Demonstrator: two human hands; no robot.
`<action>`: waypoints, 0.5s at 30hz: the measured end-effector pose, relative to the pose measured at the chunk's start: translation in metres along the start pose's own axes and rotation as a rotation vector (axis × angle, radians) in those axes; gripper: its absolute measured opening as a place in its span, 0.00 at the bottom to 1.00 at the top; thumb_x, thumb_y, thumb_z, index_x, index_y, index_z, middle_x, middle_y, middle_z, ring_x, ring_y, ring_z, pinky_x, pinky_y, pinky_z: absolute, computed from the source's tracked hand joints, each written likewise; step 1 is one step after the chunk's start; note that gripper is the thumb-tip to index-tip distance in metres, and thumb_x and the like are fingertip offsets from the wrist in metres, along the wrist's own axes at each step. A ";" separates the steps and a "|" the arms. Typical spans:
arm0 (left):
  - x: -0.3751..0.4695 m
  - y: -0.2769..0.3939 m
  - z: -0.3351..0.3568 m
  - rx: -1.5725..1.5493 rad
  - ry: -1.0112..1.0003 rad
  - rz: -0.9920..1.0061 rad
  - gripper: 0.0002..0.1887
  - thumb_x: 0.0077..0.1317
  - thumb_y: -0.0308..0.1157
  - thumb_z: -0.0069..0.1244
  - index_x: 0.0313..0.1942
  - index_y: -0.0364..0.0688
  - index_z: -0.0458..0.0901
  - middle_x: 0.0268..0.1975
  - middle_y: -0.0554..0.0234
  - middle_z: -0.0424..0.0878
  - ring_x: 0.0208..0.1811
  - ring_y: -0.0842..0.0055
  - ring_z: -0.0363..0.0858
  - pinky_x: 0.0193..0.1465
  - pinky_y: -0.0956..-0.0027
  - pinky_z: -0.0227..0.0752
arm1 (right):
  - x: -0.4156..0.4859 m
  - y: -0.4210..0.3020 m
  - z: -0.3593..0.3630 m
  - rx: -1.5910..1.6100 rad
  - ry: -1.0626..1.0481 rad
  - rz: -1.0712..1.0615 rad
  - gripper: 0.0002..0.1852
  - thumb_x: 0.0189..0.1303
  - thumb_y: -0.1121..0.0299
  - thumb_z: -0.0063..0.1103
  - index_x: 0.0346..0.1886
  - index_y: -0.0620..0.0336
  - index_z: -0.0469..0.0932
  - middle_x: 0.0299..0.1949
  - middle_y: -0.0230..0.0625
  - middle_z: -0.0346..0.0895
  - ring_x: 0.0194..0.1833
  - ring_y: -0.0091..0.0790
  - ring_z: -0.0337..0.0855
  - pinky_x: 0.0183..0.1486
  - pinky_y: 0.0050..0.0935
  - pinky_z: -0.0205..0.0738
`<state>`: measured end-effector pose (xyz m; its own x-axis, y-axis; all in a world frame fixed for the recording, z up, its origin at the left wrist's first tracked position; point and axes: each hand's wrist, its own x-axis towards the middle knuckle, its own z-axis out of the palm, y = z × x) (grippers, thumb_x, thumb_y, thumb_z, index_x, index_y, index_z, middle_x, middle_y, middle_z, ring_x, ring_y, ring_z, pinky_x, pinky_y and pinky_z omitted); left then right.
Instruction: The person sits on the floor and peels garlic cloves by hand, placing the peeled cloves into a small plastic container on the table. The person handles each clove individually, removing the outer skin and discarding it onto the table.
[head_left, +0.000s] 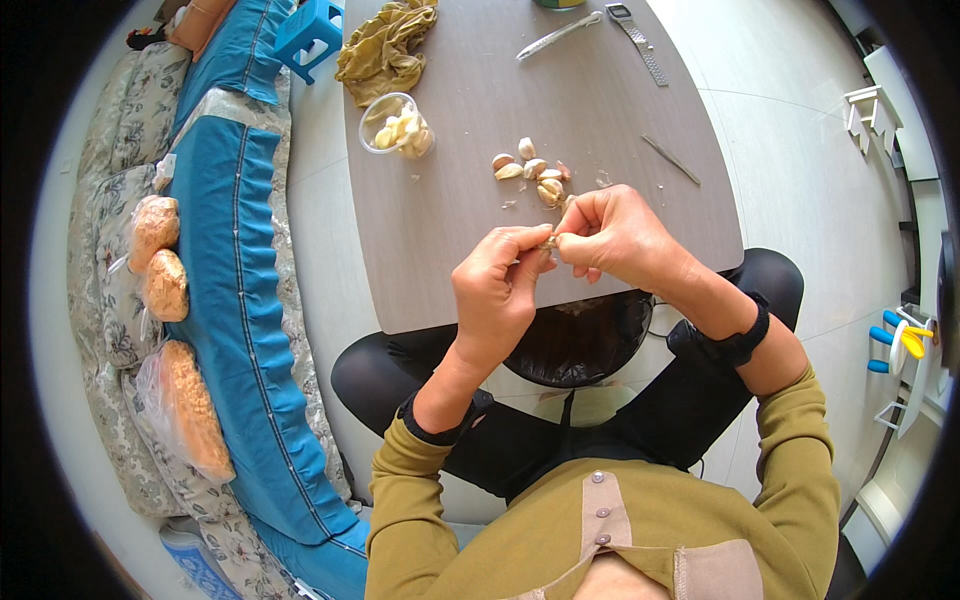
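Note:
My left hand (499, 281) and my right hand (622, 240) meet at the near edge of the table, fingertips pinching a small garlic piece (550, 242) between them. Just beyond my fingers lie several unpeeled garlic cloves (550, 191) in a loose group, with flakes of skin around them. A clear plastic cup (397, 127) of peeled cloves stands at the left side of the table, its mouth tilted toward the left in this view. Below my hands, under the table edge, is a round bin with a dark liner (581, 341).
The table (450, 202) also bears a crumpled olive cloth (386, 52), a white pen (559, 36), a metal watch (637, 45) and a thin metal tool (671, 159). A blue plastic stool (309, 37) stands behind left, beside a sofa with a blue cover (225, 247) and bagged items (187, 412).

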<state>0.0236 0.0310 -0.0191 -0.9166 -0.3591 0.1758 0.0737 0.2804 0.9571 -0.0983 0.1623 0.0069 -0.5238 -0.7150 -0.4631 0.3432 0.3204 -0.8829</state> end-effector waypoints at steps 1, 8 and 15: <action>0.000 0.001 0.000 -0.113 -0.003 -0.081 0.10 0.64 0.15 0.51 0.46 0.30 0.81 0.39 0.58 0.84 0.36 0.76 0.85 0.40 0.74 0.81 | -0.001 -0.001 0.000 -0.009 0.011 -0.004 0.07 0.49 0.73 0.63 0.26 0.69 0.79 0.23 0.38 0.80 0.25 0.25 0.81 0.28 0.23 0.77; 0.004 0.001 -0.009 -0.657 -0.073 -0.475 0.11 0.68 0.23 0.52 0.50 0.30 0.78 0.41 0.61 0.83 0.39 0.78 0.85 0.48 0.69 0.83 | -0.002 -0.005 0.000 0.023 -0.002 -0.010 0.08 0.49 0.70 0.65 0.26 0.67 0.79 0.24 0.35 0.78 0.25 0.23 0.79 0.26 0.23 0.75; 0.006 -0.009 -0.018 -1.054 -0.104 -0.626 0.14 0.71 0.29 0.50 0.53 0.32 0.76 0.40 0.64 0.81 0.36 0.81 0.82 0.48 0.69 0.83 | -0.004 -0.004 -0.001 -0.026 -0.007 -0.026 0.06 0.52 0.71 0.61 0.29 0.64 0.77 0.24 0.29 0.75 0.23 0.18 0.75 0.23 0.18 0.70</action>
<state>0.0249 0.0106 -0.0221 -0.9314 -0.0872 -0.3535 -0.1528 -0.7878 0.5967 -0.0985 0.1643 0.0121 -0.5267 -0.7274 -0.4399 0.3096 0.3178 -0.8962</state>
